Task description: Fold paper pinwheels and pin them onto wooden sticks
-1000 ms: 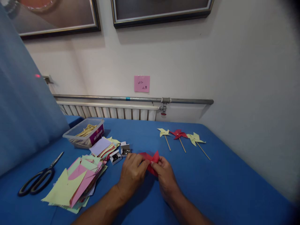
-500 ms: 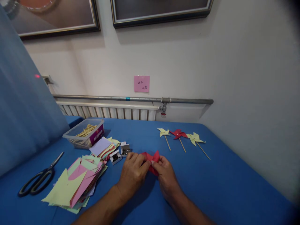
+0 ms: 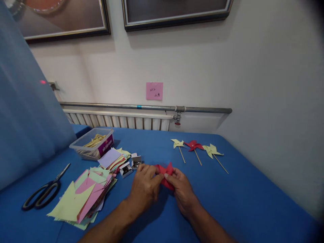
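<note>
Arching palm-down, left hand faces the right hand; fingers of both pinch folded red paper

A pale wall fills the upper part and right side of the frame. Two dark-framed pictures hang at upper left and top centre, both cut off by the top edge. A blue curtain slants down the left side, with a red spot of light on it. At centre, a pink note bears dark handwriting. Below it runs a grey pipe with a blue band, above a white radiator and a red-handled valve.
</note>
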Demonstrator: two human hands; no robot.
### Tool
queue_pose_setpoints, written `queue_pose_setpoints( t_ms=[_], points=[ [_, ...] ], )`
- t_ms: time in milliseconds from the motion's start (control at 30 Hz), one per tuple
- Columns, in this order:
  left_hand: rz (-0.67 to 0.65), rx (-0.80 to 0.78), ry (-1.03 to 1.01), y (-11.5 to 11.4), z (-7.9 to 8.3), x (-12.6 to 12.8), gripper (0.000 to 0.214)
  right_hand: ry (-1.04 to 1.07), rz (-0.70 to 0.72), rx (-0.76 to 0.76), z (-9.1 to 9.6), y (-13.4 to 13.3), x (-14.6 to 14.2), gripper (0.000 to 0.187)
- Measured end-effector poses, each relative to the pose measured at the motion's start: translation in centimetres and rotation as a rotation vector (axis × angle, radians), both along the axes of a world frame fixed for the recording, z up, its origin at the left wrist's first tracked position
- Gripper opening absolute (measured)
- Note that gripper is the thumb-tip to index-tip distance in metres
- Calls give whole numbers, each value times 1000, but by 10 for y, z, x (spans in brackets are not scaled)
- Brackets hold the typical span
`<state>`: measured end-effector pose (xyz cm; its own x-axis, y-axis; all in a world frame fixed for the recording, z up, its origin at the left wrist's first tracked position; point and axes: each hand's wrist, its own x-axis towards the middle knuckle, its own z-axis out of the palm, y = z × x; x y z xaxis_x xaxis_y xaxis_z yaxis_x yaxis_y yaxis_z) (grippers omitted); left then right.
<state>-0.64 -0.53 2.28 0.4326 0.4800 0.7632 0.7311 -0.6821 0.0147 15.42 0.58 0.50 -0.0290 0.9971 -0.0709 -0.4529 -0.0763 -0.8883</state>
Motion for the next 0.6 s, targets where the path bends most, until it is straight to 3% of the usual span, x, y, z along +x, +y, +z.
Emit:
queue_pose_setpoints(
  t_ms=[233,300,467,600],
  points=[
    [-13,-146,-109,1,2,-5,22,-71,-28,9,-13,8,2,37],
    [63,-151,-121,10,6,-19,22,-100,-69,16,-16,11,4,36],
    [421,-219,1,40,10,-67,29,-111,-120,24,-19,17,8,36],
    [497,-344,241,52,3,-77,31,-120,-132,10,-20,17,8,36]
  ],
)
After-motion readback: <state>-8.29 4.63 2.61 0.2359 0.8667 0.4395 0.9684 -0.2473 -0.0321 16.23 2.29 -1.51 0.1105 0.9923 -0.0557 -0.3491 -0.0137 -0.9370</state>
